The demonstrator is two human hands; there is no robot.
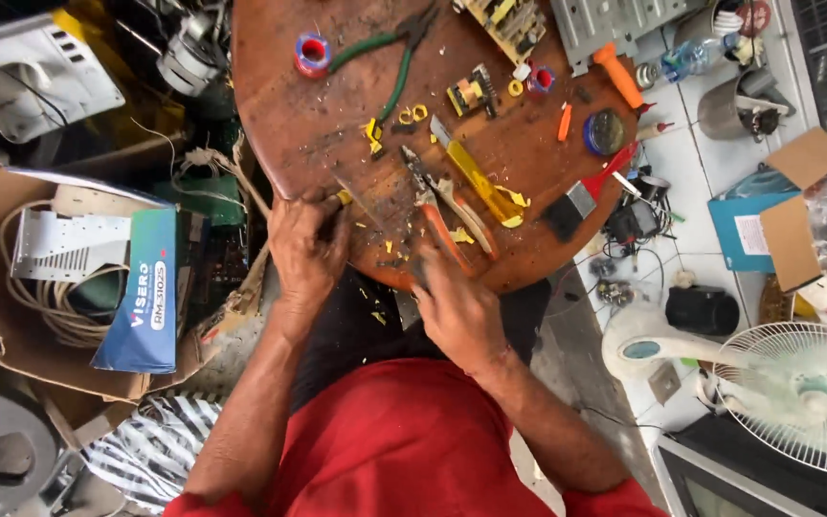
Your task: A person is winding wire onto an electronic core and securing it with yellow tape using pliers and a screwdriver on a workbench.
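2 hands (308,251) (457,306) at surface (279,115) edge: left grip closed on yellow piece (344,197), right grip unclear. Knife (476,177) beyond right grip; slipping could cut, likely.

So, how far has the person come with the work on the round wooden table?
Done, it seems: yellow scraps litter the round brown wooden table, so some cutting or stripping has happened. In hand: the left hand pinches a small yellow-tipped piece at the table edge, and the right hand rests near the orange-handled pliers. Left: a small yellow transformer looks whole; how much remains I cannot tell.
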